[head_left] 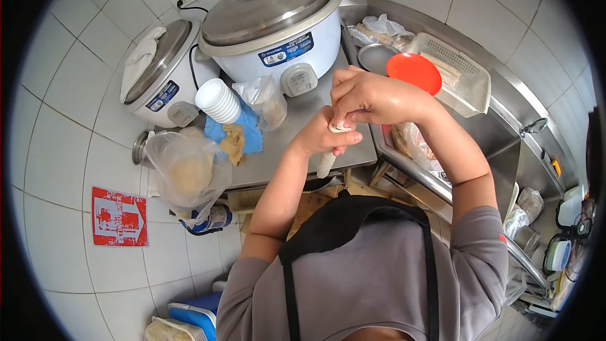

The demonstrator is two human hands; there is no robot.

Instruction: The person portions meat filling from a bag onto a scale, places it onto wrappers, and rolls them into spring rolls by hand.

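Note:
A pale, long roll (pixel 326 165) hangs down from my left hand (pixel 322 136), whose fingers are wrapped round its upper part. My right hand (pixel 358 96) is just above, its fingers pinched at the roll's top end. The two hands touch or nearly touch there, in front of the steel table's edge. What the roll is made of cannot be made out. Behind my hands stands a large white rice cooker (pixel 271 31). To the right of my right hand lies a red plate (pixel 414 73).
A smaller cooker (pixel 165 82), stacked white cups (pixel 218 101), a blue cloth (pixel 249 129) and a plastic bag (pixel 189 167) are on the left. At the right are a white basket (pixel 481 88), a grey plate (pixel 377 58) and a steel sink edge (pixel 410 167).

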